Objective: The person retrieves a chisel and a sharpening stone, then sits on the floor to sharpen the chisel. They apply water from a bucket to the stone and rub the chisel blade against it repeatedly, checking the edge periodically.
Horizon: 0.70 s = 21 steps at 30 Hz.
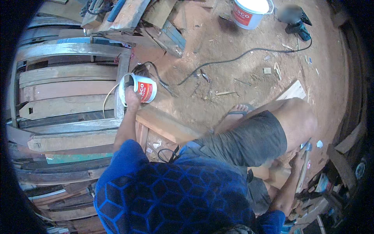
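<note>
My left hand (133, 99) reaches into a white bucket (149, 86) with a red label, at the left of centre. Its fingertips are partly hidden at a dark object inside, which I cannot make out. The bucket stands beside a wooden slatted frame (71, 71). My right hand (297, 161) is low at the right, beside my bent knee, with fingers curled at a narrow, pale bluish object (306, 146) too small to name. A long narrow strip lies along that hand.
A larger white bucket (245, 21) and a green corded power tool (296, 31) sit at the back right, a black cord (230, 60) winding across the dirt floor. Stacked boards (156, 23) lie at upper left; wood scraps (348, 142) line the right edge. A beam (165, 126) lies below the small bucket.
</note>
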Tool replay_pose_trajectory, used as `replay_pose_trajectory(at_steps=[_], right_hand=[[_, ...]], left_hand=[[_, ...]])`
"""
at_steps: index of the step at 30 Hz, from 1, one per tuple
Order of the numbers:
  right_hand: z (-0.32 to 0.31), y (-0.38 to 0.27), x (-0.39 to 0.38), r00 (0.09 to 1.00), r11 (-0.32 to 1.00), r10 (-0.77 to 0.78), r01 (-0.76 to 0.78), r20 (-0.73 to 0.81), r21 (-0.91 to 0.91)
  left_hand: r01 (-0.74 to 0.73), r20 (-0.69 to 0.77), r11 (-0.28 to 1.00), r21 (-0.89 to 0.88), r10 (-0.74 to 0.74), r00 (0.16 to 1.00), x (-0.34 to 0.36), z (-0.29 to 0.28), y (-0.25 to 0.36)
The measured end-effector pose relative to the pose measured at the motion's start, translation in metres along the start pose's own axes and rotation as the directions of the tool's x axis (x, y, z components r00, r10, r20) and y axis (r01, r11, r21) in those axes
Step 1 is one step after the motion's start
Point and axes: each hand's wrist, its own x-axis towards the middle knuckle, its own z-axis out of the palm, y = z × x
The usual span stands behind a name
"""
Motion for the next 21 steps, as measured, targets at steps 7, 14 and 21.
replay_pose_trajectory(at_steps=[7, 14, 21], right_hand=[[0.013, -0.008, -0.004, 0.989, 0.989, -0.011, 0.033, -0.145, 0.147], [0.03, -0.015, -0.022, 0.987, 0.998, 0.067, -0.063, -0.145, 0.031], [0.017, 0.037, -0.013, 0.972, 0.993, -0.034, 0.058, -0.231, 0.098]], left_hand=[[-0.087, 0.083, 0.983, -0.163, 0.101, 0.991, 0.0, -0.06, 0.129], [-0.359, 0.039, 0.871, -0.336, 0.394, 0.918, 0.02, -0.085, 0.226], [-0.507, -0.001, 0.761, -0.405, 0.554, 0.832, 0.062, -0.057, 0.32]])
